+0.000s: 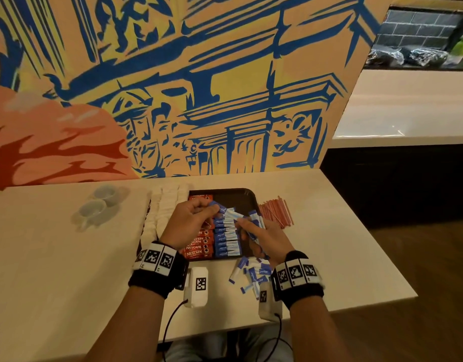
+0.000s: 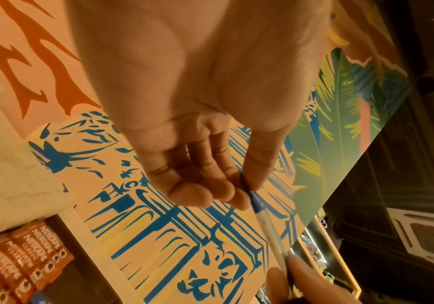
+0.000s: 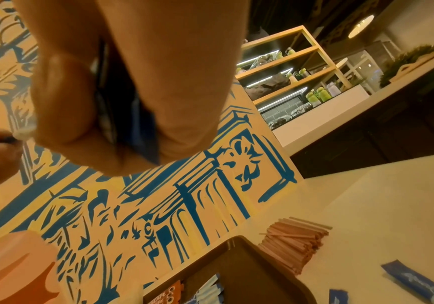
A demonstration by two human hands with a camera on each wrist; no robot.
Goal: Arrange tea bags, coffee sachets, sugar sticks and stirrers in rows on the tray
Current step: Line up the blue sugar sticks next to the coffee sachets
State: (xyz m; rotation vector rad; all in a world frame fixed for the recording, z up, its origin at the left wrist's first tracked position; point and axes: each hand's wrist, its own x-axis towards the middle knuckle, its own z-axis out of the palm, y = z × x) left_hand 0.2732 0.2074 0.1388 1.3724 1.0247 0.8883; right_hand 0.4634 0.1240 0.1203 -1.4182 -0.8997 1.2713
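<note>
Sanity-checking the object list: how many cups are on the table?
2. Both stand left of the tray: the far cup is nearer the wall, and the near cup is just in front of it. None appear hidden.

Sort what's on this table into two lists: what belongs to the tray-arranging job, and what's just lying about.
Belongs to the job:
- tray
- coffee sachets, in a row
- sugar sticks, rowed beside them; loose ones on the table
- stirrers, piled right of the tray
- white packets left of the tray, perhaps tea bags

Just lying about:
- two cups
</note>
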